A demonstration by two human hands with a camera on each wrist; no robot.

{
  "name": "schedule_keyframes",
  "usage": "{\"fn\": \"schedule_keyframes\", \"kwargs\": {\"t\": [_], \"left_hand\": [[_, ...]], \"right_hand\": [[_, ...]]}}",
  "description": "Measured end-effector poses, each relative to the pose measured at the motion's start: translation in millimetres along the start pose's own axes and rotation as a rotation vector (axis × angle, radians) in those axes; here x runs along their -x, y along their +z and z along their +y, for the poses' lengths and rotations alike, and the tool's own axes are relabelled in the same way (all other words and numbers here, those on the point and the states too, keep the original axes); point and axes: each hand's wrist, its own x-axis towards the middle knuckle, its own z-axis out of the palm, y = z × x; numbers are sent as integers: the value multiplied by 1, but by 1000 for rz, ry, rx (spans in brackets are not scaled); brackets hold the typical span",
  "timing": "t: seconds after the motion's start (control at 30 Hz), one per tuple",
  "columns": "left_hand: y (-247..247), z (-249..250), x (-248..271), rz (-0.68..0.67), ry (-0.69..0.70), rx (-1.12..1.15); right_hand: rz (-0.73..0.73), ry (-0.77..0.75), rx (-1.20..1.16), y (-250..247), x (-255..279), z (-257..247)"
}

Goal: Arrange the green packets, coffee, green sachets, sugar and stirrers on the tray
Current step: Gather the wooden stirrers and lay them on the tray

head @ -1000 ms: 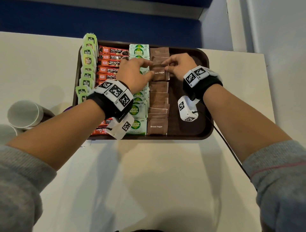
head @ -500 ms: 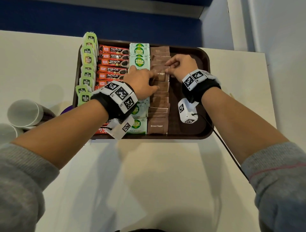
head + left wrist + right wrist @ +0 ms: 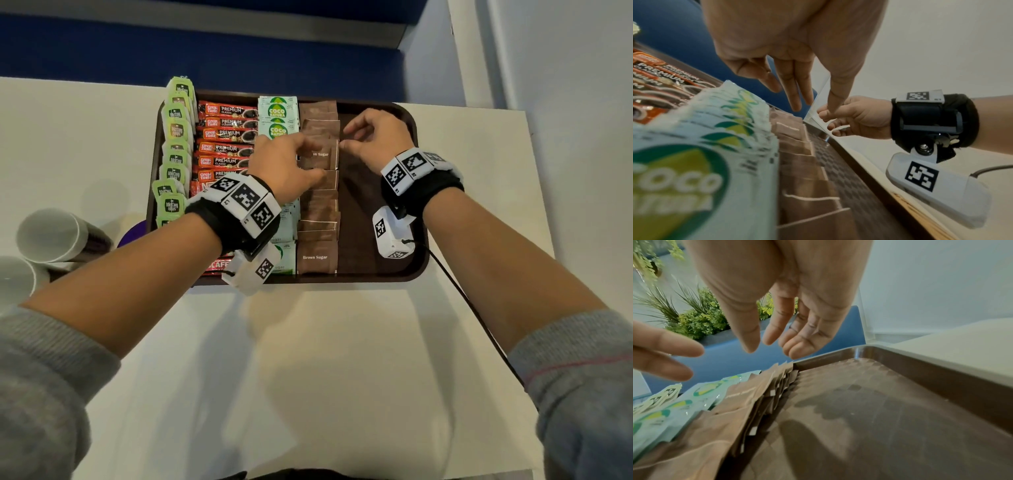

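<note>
A brown tray [image 3: 416,192] holds four columns: green tea packets [image 3: 175,132] at the left, red coffee sticks [image 3: 226,135], pale green Coco sachets [image 3: 277,111], and brown sugar packets [image 3: 317,257]. Both hands hover over the far half of the sugar column. My left hand [image 3: 299,161] is at the left edge of one sugar packet [image 3: 323,156], its fingers [image 3: 797,97] pointing down and holding nothing. My right hand [image 3: 345,138] is just right of that packet, with relaxed fingers [image 3: 774,332] and an empty palm.
The tray's right strip [image 3: 370,212] is bare textured brown. Two white paper cups [image 3: 48,236] and a purple object [image 3: 132,233] lie on the white table [image 3: 325,359] left of the tray. A blue ledge [image 3: 205,54] runs behind it.
Both hands were pinching one brown sugar packet a second ago. It now lies in the sugar column, and the hands have let go and drawn slightly apart.
</note>
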Motion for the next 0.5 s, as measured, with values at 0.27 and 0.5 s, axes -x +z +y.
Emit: {"fn": "schedule_keyframes", "kwargs": {"t": [0.27,0.5], "left_hand": [[27,48,38,-145,23,141],[79,97,72,-296,116,34]], "right_hand": [[32,111,58,-44,44,28],[62,350,141,-97,98,102]]}}
